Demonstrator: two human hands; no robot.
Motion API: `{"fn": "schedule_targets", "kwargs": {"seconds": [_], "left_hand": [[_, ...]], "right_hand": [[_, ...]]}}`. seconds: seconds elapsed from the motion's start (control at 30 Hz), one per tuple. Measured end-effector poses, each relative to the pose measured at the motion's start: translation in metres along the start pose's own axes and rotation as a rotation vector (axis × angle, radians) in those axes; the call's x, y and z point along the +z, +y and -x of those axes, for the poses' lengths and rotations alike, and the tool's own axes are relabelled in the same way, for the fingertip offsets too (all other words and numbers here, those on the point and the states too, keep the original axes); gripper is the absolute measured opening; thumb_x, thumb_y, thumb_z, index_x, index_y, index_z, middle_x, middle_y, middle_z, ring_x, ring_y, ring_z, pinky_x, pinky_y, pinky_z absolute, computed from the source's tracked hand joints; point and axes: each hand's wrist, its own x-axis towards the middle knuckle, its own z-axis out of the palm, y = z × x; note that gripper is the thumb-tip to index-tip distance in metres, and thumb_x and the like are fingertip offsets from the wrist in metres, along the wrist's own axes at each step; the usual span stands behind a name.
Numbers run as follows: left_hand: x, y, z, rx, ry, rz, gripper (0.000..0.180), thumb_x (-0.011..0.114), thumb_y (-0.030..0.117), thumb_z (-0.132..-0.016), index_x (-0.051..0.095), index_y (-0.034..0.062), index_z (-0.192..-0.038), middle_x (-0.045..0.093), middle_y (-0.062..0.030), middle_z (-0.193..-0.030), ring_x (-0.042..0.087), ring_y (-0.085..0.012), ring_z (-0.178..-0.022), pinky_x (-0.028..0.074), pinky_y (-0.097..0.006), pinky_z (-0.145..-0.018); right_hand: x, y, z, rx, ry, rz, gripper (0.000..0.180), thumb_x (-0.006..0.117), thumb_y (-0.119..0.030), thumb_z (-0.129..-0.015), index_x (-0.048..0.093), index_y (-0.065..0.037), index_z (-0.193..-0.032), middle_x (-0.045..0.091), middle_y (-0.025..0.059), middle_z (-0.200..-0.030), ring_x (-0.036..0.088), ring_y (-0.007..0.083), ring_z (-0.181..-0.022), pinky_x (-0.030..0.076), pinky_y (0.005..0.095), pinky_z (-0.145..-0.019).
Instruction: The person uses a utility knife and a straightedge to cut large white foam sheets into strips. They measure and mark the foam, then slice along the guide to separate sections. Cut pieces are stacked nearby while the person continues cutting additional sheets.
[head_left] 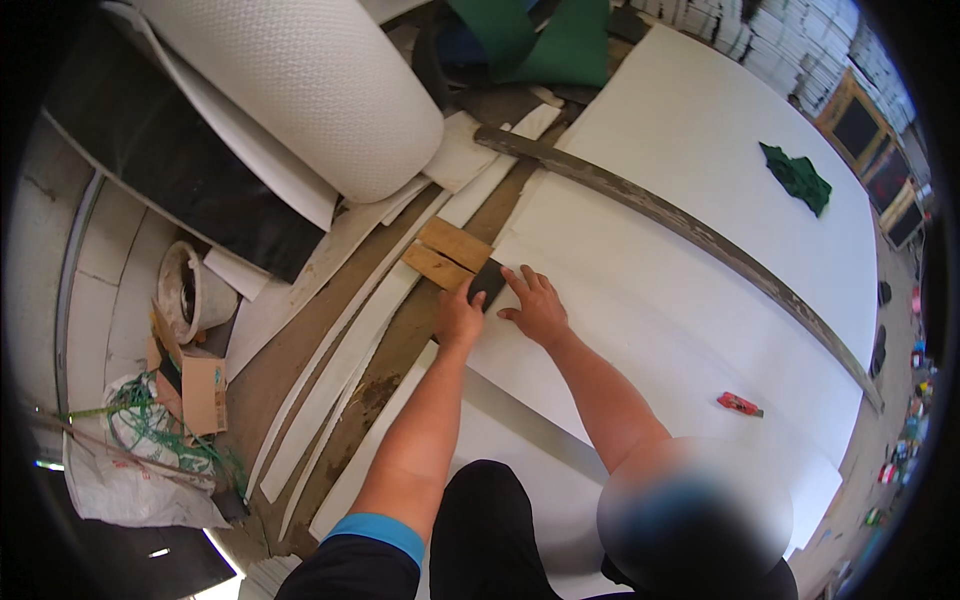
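My left hand (460, 316) grips the near end of a small dark rectangular block (488, 281), its thumb pressed on top. The block lies at the left edge of a large white sheet (590, 260). Beside it my right hand (537, 308) is open, fingers spread over the sheet, with the fingertips close to the block's right side; contact there is hard to tell. Two flat wooden pieces (457, 243) sit side by side just beyond the block. What lies under the left palm is hidden.
A long weathered wooden beam (660, 208) crosses the white sheets. A red utility knife (739, 404) and a green cloth (797, 180) lie on them. At left are a big white textured roll (300, 90), white strips (345, 410), a bucket (208, 300) and a cardboard box (204, 392).
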Motion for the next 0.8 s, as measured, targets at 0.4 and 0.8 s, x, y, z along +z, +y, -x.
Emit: {"fn": "schedule_targets", "kwargs": {"seconds": [0.4, 0.8], "left_hand": [[0.008, -0.021, -0.021, 0.162, -0.030, 0.049, 0.048, 0.069, 0.033, -0.100, 0.063, 0.0148, -0.143, 0.069, -0.0244, -0.132, 0.064, -0.0425, -0.124, 0.051, -0.049, -0.105], [0.008, -0.025, -0.032, 0.073, -0.145, 0.061, 0.052, 0.065, 0.036, -0.104, 0.056, 0.0172, -0.151, 0.066, -0.0207, -0.139, 0.062, -0.0398, -0.128, 0.050, -0.049, -0.107]], "right_hand": [[-0.087, 0.093, 0.216, 0.788, 0.179, 0.449, 0.060, 0.058, -0.051, -0.102, 0.051, -0.022, -0.155, 0.051, 0.0156, -0.154, 0.048, 0.0368, -0.140, 0.040, 0.0535, -0.113], [-0.147, 0.162, 0.287, 1.462, 0.524, 0.088, 0.043, 0.054, -0.038, -0.108, 0.045, -0.018, -0.145, 0.055, 0.0222, -0.132, 0.065, 0.0450, -0.116, 0.056, 0.0576, -0.090]]}}
